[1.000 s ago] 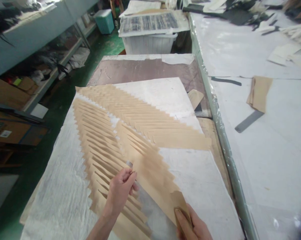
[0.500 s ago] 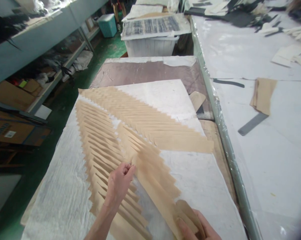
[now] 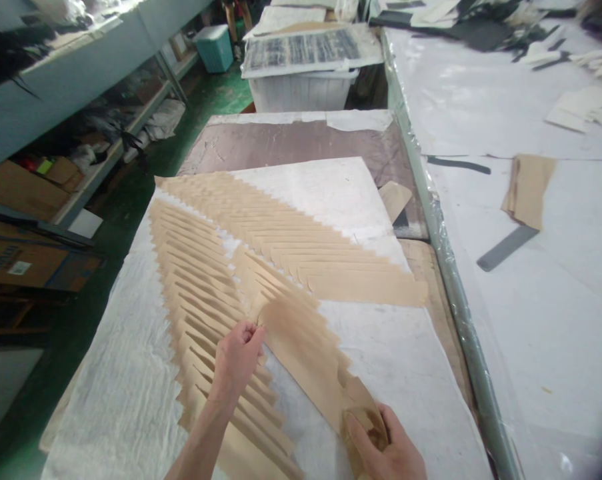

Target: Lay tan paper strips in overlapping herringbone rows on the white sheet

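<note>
A workshop is seen, with a green floor and cluttered shelving along the left, and a bench (image 3: 131,400) covered by a crumpled white sheet in the middle of the view. Tan paper strips (image 3: 281,233) are laid out on the sheet in overlapping fanned rows that run from the far left corner toward the right edge and the near edge. The upper end of one strip (image 3: 301,340), lying diagonally across the near part of the bench, is pinched between the thumb and fingers of the left hand (image 3: 237,359). Its lower end is gripped by the right hand (image 3: 385,450) near the bench's near edge, the fingers closed over the curled paper. A second bench (image 3: 531,300) wrapped in clear plastic stands along the right, where a grey ruler (image 3: 507,248) and a folded tan piece (image 3: 528,190) are placed
</note>
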Demonstrator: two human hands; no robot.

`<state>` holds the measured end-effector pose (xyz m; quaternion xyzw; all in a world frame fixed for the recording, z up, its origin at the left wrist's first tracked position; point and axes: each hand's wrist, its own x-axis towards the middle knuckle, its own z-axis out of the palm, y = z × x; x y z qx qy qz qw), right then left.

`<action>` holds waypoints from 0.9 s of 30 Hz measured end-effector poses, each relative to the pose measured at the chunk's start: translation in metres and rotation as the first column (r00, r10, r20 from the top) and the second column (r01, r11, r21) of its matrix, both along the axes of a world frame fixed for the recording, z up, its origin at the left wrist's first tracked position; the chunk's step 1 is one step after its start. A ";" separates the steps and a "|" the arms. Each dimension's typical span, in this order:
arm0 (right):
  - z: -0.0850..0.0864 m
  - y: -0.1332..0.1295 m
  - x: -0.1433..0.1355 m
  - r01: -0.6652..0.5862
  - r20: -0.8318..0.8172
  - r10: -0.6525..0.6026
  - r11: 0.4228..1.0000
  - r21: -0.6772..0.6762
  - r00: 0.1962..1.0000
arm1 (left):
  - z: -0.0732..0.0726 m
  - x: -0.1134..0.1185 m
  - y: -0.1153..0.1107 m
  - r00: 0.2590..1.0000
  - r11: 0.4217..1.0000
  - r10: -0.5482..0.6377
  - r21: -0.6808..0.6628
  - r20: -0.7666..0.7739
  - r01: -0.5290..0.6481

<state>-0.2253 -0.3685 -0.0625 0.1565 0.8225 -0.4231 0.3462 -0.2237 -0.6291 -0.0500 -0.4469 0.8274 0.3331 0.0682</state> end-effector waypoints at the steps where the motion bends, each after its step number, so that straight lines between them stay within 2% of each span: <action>1: 0.000 -0.001 0.000 0.007 0.005 -0.007 1.000 -0.002 1.000 | 0.000 0.000 0.000 1.000 1.000 0.002 0.006 0.001 -0.002; 7: -0.001 -0.005 0.000 0.043 -0.008 -0.043 0.999 -0.002 0.999 | 0.000 0.000 -0.001 0.999 1.000 -0.009 0.007 0.031 0.009; 13: 0.000 -0.006 -0.002 0.044 -0.002 -0.044 0.997 0.056 0.999 | 0.002 0.000 0.000 0.999 0.999 0.014 0.037 0.035 -0.015; 17: -0.002 -0.007 -0.002 0.034 0.000 -0.034 0.997 0.071 0.999 | 0.005 0.000 0.000 0.999 1.000 -0.016 0.020 0.050 0.015; 24: 0.000 -0.008 -0.007 -0.087 -0.019 0.093 0.976 0.199 0.996 | 0.007 -0.001 0.002 0.990 0.995 -0.087 -0.039 0.112 0.092; 27: 0.004 -0.006 -0.011 -0.194 -0.003 0.201 0.948 0.251 0.980 | 0.008 -0.001 0.001 0.981 0.978 -0.124 -0.146 0.152 0.147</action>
